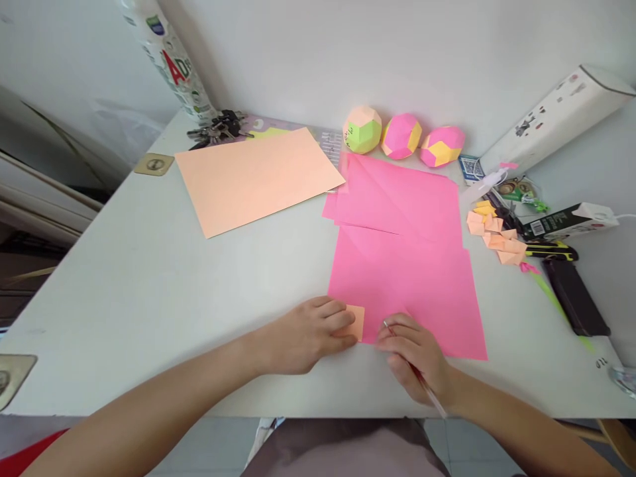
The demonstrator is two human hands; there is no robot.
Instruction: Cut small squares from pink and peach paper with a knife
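Note:
My left hand (318, 336) is closed on a small peach paper piece (357, 323), its fingertips pinning the piece at the near edge of a bright pink paper sheet (397, 278). Part of the small piece is hidden under the fingers. Just to the right, my right hand (415, 358) grips a slim pen (431, 392), its tip pointing up and left and its clear end toward me. The right hand is slightly blurred and hovers at or over the pink sheet's lower edge; whether it touches cannot be made out.
A large peach sheet (258, 180) lies at the back left, by keys (223, 126) and a white spray can (171, 63). Folded paper balls (401, 136) line the wall. On the right are folded peach pieces (499, 238), a cutter (551, 250) and a black case (576, 296).

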